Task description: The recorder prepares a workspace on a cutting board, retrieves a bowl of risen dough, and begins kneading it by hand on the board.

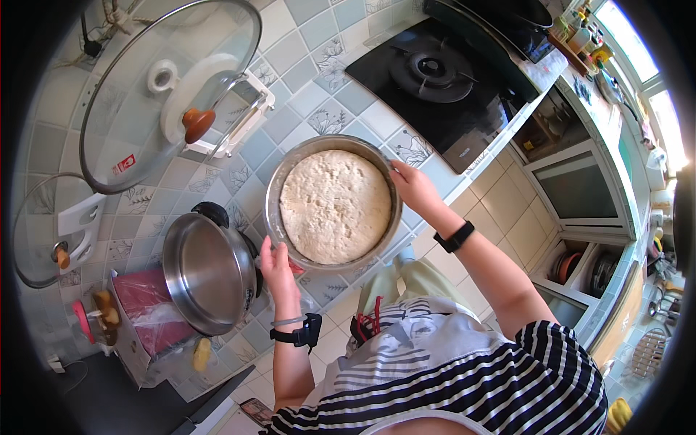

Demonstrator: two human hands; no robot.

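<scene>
A round metal pan (273, 202) is in the middle of the view, over the tiled counter. Pale, pitted dough (337, 206) fills most of its width. My left hand (278, 269) grips the pan's near left rim, with the fingers partly hidden along its outer wall. At the right rim, my right hand (416, 187) holds on with the thumb near the top edge and the other fingers largely hidden below. I cannot tell whether the pan rests on the counter or is lifted slightly.
An open stainless steel pot (206, 272) with black handles stands left of the pan, beside a box (130, 353) holding something dark pink. Two glass lids, one large (130, 125) and one smaller (32, 234), hang at the wall. A black gas hob (402, 117) lies beyond.
</scene>
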